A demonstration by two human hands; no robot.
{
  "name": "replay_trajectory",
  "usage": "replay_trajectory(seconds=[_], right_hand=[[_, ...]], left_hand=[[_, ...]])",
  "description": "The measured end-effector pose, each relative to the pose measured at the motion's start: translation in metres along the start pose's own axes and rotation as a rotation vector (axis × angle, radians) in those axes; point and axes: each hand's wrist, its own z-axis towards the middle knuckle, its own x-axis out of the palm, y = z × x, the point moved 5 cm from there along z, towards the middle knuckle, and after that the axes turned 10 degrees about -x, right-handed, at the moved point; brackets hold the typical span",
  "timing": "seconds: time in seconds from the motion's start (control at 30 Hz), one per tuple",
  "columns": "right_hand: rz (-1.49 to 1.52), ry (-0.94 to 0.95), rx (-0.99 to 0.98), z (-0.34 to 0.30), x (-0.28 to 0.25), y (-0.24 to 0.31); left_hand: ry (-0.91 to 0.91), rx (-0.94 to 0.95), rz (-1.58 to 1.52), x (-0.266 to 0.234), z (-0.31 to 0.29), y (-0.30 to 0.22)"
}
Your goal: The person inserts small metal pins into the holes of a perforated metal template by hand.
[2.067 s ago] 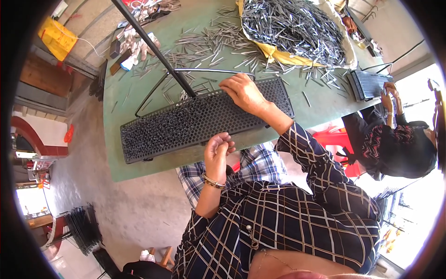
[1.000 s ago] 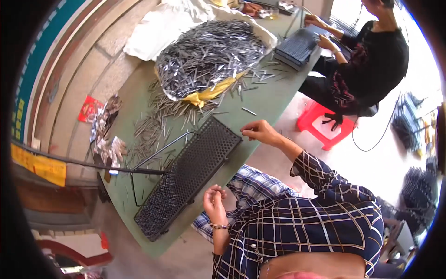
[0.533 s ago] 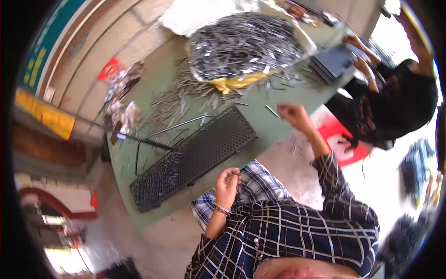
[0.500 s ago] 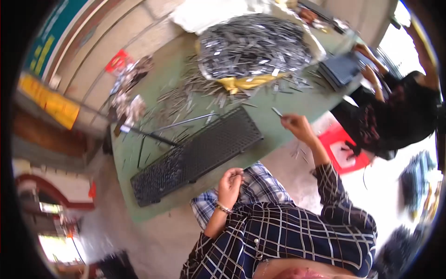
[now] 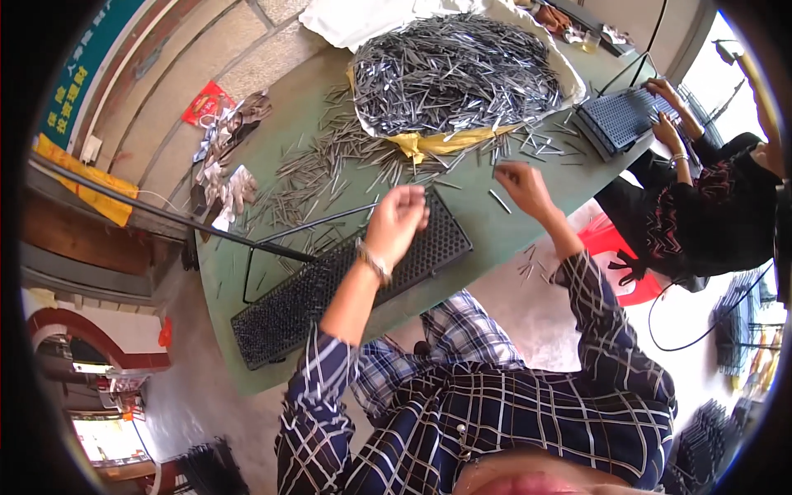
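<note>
Over the dark perforated tray [image 5: 429, 252], my left hand [image 5: 398, 221] is raised with its fingers curled in. What lies between those fingers, if anything, is hidden. Many thin upright pieces [image 5: 276, 322] fill the tray's left part, while the holes at its right are bare. My right hand [image 5: 524, 190] hovers right of the tray, thumb and fingertips pinched together; I cannot make out anything between them. Just below its fingertips, a single slim metal strip [image 5: 500, 201] lies on the green table [image 5: 483, 239]. Beyond both hands, a large heap of grey metal strips [image 5: 458, 78] rests in an open sack.
Loose strips [image 5: 322, 161] are scattered left of the sack. A thin black metal frame [image 5: 285, 247] reaches across the tray's left side. Worn gloves [image 5: 235, 190] lie at the table's left edge. At the right, another person [image 5: 685, 206] handles a second perforated tray [image 5: 623, 120].
My left hand has moved up and forward from near my lap to above the tray. My right hand has shifted slightly forward, away from the single strip.
</note>
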Motion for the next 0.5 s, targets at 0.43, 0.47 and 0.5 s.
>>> replay_trajectory(seconds=[0.43, 0.47, 0.5], right_hand=[[-0.762, 0.249, 0.265, 0.213, 0.030, -0.134], [-0.774, 0.254, 0.275, 0.219, 0.027, -0.143], [-0.707, 0.223, 0.328, 0.221, 0.024, -0.151]], left_hand=[[0.060, -0.544, -0.450, 0.031, 0.280, -0.001], [0.097, -0.534, -0.430, 0.036, 0.297, 0.001], [0.106, -0.544, -0.434, 0.037, 0.319, 0.012]])
